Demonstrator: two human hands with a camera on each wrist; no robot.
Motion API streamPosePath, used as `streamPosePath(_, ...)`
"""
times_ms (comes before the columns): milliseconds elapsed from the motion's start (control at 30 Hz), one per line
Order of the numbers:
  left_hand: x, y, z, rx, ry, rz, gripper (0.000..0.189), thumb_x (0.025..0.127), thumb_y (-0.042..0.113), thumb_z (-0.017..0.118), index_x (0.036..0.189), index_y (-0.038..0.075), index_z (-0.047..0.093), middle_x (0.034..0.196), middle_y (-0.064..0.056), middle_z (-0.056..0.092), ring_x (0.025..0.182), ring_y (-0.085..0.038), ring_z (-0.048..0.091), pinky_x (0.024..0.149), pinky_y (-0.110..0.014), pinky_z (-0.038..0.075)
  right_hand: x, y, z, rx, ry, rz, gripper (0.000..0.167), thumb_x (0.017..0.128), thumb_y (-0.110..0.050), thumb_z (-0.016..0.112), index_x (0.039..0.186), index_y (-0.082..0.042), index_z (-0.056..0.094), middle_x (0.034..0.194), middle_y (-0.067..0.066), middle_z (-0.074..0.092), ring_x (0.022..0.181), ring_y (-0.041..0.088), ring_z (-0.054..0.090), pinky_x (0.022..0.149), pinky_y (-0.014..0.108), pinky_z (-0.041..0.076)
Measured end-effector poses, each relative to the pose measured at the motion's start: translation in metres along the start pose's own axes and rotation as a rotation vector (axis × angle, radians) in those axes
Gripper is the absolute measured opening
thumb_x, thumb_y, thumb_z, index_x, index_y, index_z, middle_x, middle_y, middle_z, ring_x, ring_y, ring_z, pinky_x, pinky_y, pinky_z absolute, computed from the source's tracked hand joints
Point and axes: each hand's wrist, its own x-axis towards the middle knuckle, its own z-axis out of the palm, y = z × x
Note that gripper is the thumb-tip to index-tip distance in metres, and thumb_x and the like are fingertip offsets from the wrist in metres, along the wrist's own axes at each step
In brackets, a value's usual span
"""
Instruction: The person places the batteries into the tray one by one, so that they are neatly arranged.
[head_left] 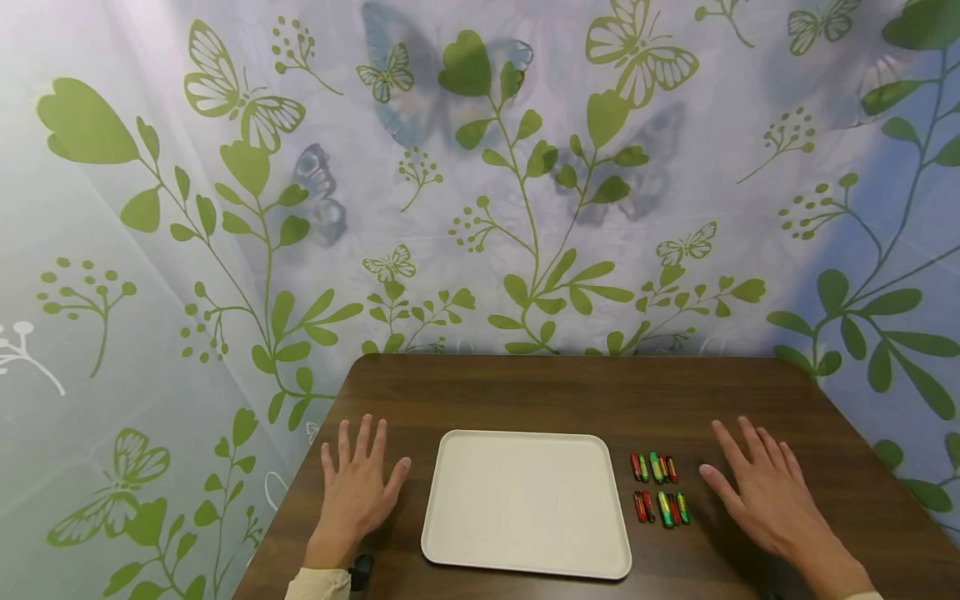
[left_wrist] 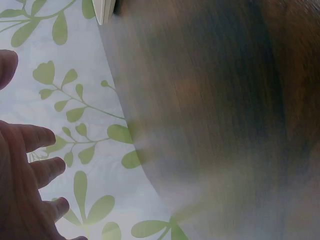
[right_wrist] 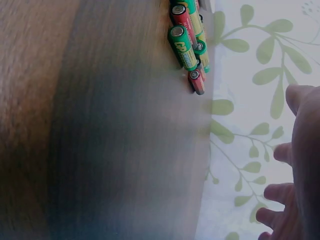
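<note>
A cream rectangular tray (head_left: 525, 504) lies on the dark wooden table between the two hands. Just right of it are several red and green batteries in two short rows, a far row (head_left: 657, 468) and a near row (head_left: 666, 509). In the right wrist view, a green battery (right_wrist: 182, 47) shows its flat end. My left hand (head_left: 354, 492), fingers spread and straight, is left of the tray and holds nothing. To the right of the batteries, my right hand (head_left: 772, 496) also has its fingers extended, with nothing in it.
The brown table (head_left: 570, 392) has rounded far corners. Behind it hangs a pale curtain (head_left: 480, 208) printed with green leaves and butterflies, which also runs along the left side. A dark band (head_left: 362, 572) is on the left wrist beside a light sleeve (head_left: 318, 583).
</note>
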Motion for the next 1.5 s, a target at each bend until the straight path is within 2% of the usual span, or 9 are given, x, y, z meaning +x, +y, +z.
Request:
streamPosePath(367, 0.001, 0.002, -0.009, -0.142, 0.121, 0.023, 0.078, 0.109, 0.043, 0.063, 0.169, 0.002, 0.036, 0.173, -0.029, 0.037, 0.161, -0.059, 0.024, 0.127, -0.079, 0.021, -0.002, 0.003, -0.006, 0.141, 0.0, -0.048, 0.074, 0.115, -0.035, 0.054, 0.175, -0.008, 0.02, 0.171, 0.043, 0.022, 0.148, 0.073, 0.027, 0.129, 0.08, -0.005)
streamPosePath(567, -0.001, 0.009, -0.02, -0.306, 0.192, 0.053, 0.073, 0.109, 0.034, 0.065, 0.168, 0.0, 0.038, 0.171, -0.028, 0.042, 0.16, -0.059, 0.029, 0.125, -0.078, 0.027, -0.003, -0.004, -0.018, 0.272, -0.007, -0.053, 0.071, 0.115, -0.03, 0.057, 0.175, -0.009, 0.024, 0.172, 0.041, 0.024, 0.146, 0.073, 0.031, 0.114, 0.091, 0.018)
streamPosePath(733, -0.012, 0.019, -0.025, -0.445, 0.232, 0.063, 0.066, 0.11, 0.027, 0.065, 0.167, 0.004, 0.042, 0.17, -0.022, 0.046, 0.16, -0.052, 0.035, 0.123, -0.076, 0.032, -0.004, -0.011, -0.028, 0.318, -0.032, -0.05, 0.072, 0.114, -0.029, 0.06, 0.175, -0.013, 0.026, 0.173, 0.037, 0.027, 0.146, 0.07, 0.037, 0.099, 0.085, 0.036)
streamPosePath(900, -0.024, 0.032, -0.019, -0.524, 0.321, 0.068, 0.06, 0.106, 0.02, 0.07, 0.162, 0.008, 0.051, 0.165, -0.017, 0.055, 0.155, -0.045, 0.047, 0.122, -0.06, 0.041, -0.004, -0.015, -0.033, 0.302, -0.011, -0.067, 0.073, 0.11, -0.029, 0.068, 0.172, -0.016, 0.033, 0.167, 0.032, 0.044, 0.142, 0.062, 0.048, 0.099, 0.073, 0.043)
streamPosePath(1067, -0.035, 0.039, -0.005, -0.562, 0.373, 0.082, 0.055, 0.103, 0.012, 0.073, 0.156, 0.009, 0.06, 0.16, -0.015, 0.061, 0.148, -0.045, 0.056, 0.121, -0.012, 0.032, -0.006, -0.015, -0.031, 0.234, 0.044, -0.079, 0.075, 0.1, -0.031, 0.081, 0.166, -0.022, 0.047, 0.157, 0.021, 0.061, 0.139, 0.022, 0.059, 0.092, 0.027, 0.053)
streamPosePath(1200, -0.042, 0.038, 0.007, -0.58, 0.368, 0.071, 0.051, 0.101, 0.006, 0.074, 0.151, 0.009, 0.065, 0.157, -0.015, 0.063, 0.145, -0.044, 0.059, 0.115, 0.001, 0.023, -0.008, -0.016, -0.022, 0.223, 0.104, -0.141, 0.073, 0.09, -0.026, 0.092, 0.155, -0.016, 0.06, 0.143, 0.015, 0.073, 0.122, 0.009, 0.069, 0.086, 0.004, 0.045)
streamPosePath(1333, -0.05, 0.036, 0.018, -0.583, 0.32, 0.033, 0.05, 0.1, 0.005, 0.075, 0.149, 0.007, 0.066, 0.156, -0.015, 0.064, 0.145, -0.042, 0.06, 0.118, -0.008, 0.034, -0.01, -0.018, -0.012, 0.219, 0.127, -0.179, 0.073, 0.082, -0.024, 0.098, 0.147, -0.012, 0.065, 0.134, 0.01, 0.078, 0.111, 0.01, 0.075, 0.085, 0.002, 0.045)
streamPosePath(1433, -0.054, 0.035, 0.023, -0.574, 0.262, 0.018, 0.05, 0.101, 0.007, 0.074, 0.15, 0.005, 0.064, 0.157, -0.018, 0.062, 0.145, -0.044, 0.059, 0.121, -0.038, 0.048, -0.012, -0.018, -0.005, 0.243, 0.113, -0.18, 0.072, 0.079, -0.023, 0.1, 0.143, -0.014, 0.068, 0.132, 0.007, 0.079, 0.112, 0.005, 0.074, 0.084, 0.007, 0.052)
streamPosePath(1500, -0.056, 0.036, 0.025, -0.57, 0.209, 0.015, 0.051, 0.102, 0.009, 0.073, 0.152, 0.005, 0.062, 0.159, -0.021, 0.059, 0.147, -0.047, 0.056, 0.118, -0.06, 0.049, -0.012, -0.018, -0.001, 0.262, 0.091, -0.172, 0.069, 0.078, -0.024, 0.1, 0.14, -0.016, 0.07, 0.13, 0.004, 0.08, 0.11, 0.005, 0.075, 0.082, 0.016, 0.059)
